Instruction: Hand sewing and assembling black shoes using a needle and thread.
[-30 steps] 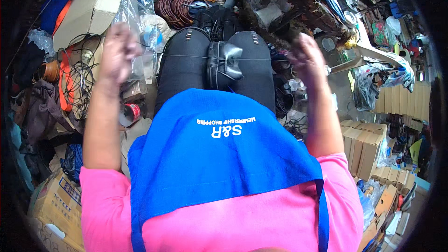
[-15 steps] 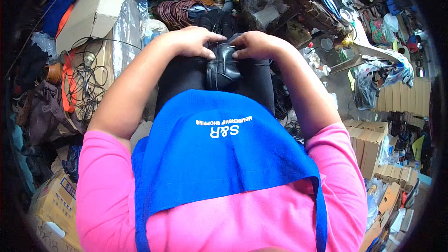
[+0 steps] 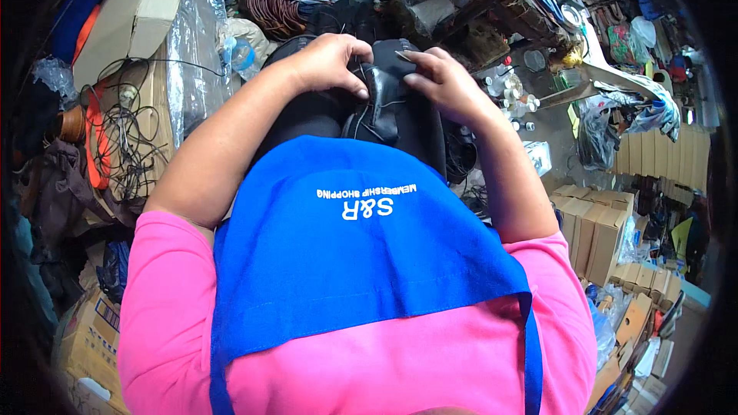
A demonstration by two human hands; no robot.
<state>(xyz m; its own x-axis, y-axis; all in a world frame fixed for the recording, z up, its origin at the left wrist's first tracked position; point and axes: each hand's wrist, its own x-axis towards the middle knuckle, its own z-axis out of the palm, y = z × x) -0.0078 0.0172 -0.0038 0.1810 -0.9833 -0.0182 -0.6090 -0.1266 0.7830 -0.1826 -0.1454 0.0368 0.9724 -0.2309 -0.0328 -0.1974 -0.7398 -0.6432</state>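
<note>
A black leather shoe (image 3: 384,104) lies on my lap, with thin thread-like strands across it. At its left edge is my left hand (image 3: 329,67), fingers and thumb curled against the leather; part of the grip is hidden. On the other side, my right hand (image 3: 447,84) is raised slightly off the shoe. Between its thumb and fingers it pinches a thin, pointed sliver (image 3: 402,55), too small to name surely. A blue apron (image 3: 369,253) covers my front and reaches the near end of the shoe.
Coiled brown cord (image 3: 280,9) lies beyond my knees. To the left are a cardboard box (image 3: 142,19) and tangled black wire (image 3: 134,134). Small bottles (image 3: 513,92) stand on the right, near a plastic bag (image 3: 596,134). Stacked cardboard boxes (image 3: 592,230) are at lower right.
My right hand has moved right, away from my left hand, and the pointed sliver now shows in it. The shoe has turned and tilted slightly. My left hand stays beside the shoe.
</note>
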